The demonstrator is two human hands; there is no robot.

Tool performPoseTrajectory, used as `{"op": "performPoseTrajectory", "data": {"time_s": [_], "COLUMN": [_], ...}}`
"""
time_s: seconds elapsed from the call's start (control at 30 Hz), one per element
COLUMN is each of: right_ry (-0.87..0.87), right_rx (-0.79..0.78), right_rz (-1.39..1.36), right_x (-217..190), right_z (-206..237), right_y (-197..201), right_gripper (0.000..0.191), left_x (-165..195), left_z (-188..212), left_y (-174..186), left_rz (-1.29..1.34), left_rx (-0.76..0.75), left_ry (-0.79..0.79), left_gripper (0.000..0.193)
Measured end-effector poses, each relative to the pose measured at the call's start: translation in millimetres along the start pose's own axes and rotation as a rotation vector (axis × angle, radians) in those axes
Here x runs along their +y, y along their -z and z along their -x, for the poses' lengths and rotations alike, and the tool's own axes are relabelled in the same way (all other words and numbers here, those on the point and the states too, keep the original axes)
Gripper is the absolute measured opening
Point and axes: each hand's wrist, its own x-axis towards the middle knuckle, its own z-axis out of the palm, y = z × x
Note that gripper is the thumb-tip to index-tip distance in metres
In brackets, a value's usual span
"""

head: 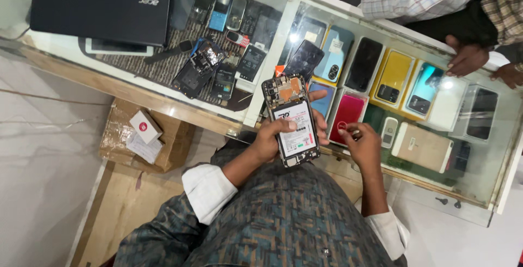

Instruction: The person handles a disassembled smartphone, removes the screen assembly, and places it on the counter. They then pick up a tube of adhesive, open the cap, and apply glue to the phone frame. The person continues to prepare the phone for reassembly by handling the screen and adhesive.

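The left hand [272, 139] held an opened phone [291, 120], back cover off and battery showing, over the table's [163, 90] near edge; the right hand [362, 144] pinched something small beside it.

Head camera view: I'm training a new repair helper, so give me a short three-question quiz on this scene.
1. True or false: the opened phone is held in the left hand.
2. Where is the right hand?
A. on the closed laptop
B. beside the opened phone, over the glass counter's near edge
C. on the cardboard box
3. Fill in: another person's hand rests on the glass ____.

Key:
1. True; the back cover is off, so the battery and circuit board show.
2. B
3. counter
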Motion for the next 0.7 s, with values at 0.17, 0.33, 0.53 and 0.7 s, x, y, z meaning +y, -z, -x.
{"op": "performPoseTrajectory", "data": {"time_s": [0.17, 0.33, 0.53, 0.7], "right_ry": [-0.113, 0.254, 0.421, 0.46], "right_rx": [0.183, 0.082, -0.012, 0.008], "right_rz": [-0.24, -0.464, -0.298, -0.22], "right_x": [-43, -119, -189, -203], "right_z": [3, 16, 16, 11], "right_y": [35, 84, 123, 131], "right_gripper": [0.014, 0.017, 0.014, 0.013], "left_x": [6, -1, -18, -16], "left_z": [-4, -13, -11, -13], "left_y": [-11, -28, -38, -43], "left_rz": [-0.062, -0.239, -0.44, -0.518], "left_rx": [0.005, -0.013, 0.044, -0.028], "left_ry": [0.073, 0.139, 0.212, 0.175], "left_gripper": [0.087, 0.081, 0.051, 0.045]}}
